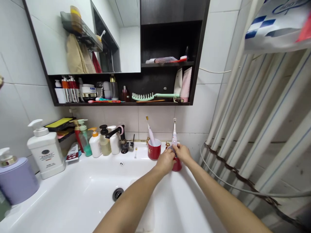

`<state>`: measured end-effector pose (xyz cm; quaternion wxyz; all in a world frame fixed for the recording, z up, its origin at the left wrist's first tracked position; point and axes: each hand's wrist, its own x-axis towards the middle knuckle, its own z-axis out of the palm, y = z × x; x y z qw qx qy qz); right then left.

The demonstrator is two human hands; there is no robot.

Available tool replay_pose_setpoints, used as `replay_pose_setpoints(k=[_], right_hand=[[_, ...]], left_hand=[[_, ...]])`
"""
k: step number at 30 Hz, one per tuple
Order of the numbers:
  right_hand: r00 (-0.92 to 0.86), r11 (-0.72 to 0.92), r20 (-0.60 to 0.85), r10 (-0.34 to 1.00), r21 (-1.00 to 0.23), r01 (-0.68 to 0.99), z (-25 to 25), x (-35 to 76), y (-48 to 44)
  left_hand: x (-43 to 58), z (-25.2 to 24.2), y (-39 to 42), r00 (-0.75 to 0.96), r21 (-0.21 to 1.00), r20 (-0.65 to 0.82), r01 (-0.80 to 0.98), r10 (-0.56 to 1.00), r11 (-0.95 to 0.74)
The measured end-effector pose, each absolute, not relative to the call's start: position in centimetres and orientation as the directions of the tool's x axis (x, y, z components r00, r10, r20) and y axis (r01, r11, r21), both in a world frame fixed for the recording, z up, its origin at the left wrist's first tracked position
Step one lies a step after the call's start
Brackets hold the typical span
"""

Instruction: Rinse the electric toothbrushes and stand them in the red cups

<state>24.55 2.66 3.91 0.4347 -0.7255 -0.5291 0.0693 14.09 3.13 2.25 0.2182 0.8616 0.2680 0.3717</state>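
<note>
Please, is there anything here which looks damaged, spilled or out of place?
The strap across the white pipes looks brown and rough, perhaps corroded. Also, a small brush-like item lies loose on the sink ledge near the faucet, while the toothbrush in the right hand stands upright.

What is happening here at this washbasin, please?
A person's left hand holds a red cup, while the right hand is at the lower part of the upright toothbrush above it. Another red cup, with a second toothbrush leaning inside, stands on the back ledge of the washbasin.
</note>
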Motion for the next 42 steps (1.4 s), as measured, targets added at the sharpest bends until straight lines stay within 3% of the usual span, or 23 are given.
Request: replay_pose_setpoints(k=[7, 10, 14, 17, 20, 25, 32, 38, 42], right_hand=[[0.409, -0.075, 0.331, 0.85, -0.693, 0.717, 3.6, 26.3, 5.3], [0.418, -0.07, 0.33, 0.846, -0.709, 0.702, 3.5, 26.6, 5.4], [0.5, -0.064, 0.415, 0.76, -0.718, 0.693, 4.3, 25.9, 4.3], [0.507, -0.002, 0.507, 0.697, -0.705, 0.709, 5.2, 23.8, 2.7], [0.404, 0.103, 0.534, 0.743, -0.688, 0.719, 4.9, 20.6, 1.4], [0.247, 0.147, 0.411, 0.877, -0.72, 0.678, 1.5, 15.8, 0.3], [0.042, 0.198, 0.296, 0.954, -0.73, 0.655, -1.4, 11.8, -1.4], [0.05, 0.237, 0.337, 0.94, -0.754, 0.613, -0.9, 10.4, -2.6], [0.112, 0.29, 0.422, 0.9, -0.769, 0.57, 1.8, 10.4, -3.3]], left_hand=[[15.4, 2.0, 5.8, 0.548, 0.619, 0.55, 0.24, 0.631, -0.748], [13.3, 2.1, 6.7, 0.408, 0.655, 0.593, 0.256, 0.694, -0.711], [10.2, 2.2, 7.9, 0.279, 0.743, 0.491, 0.36, 0.825, -0.564], [8.6, 2.1, 7.6, 0.304, 0.752, 0.455, 0.371, 0.837, -0.544], [7.1, 1.5, 5.7, 0.344, 0.723, 0.477, 0.37, 0.809, -0.584], [3.5, -0.9, 0.7, 0.468, 0.617, 0.471, 0.431, 0.748, -0.659], [0.4, -3.5, -3.5, 0.496, 0.577, 0.356, 0.549, 0.792, -0.604], [-0.3, -4.2, -4.1, 0.484, 0.565, 0.357, 0.57, 0.799, -0.597], [-0.6, -3.6, -4.1, 0.361, 0.632, 0.493, 0.477, 0.792, -0.611]])
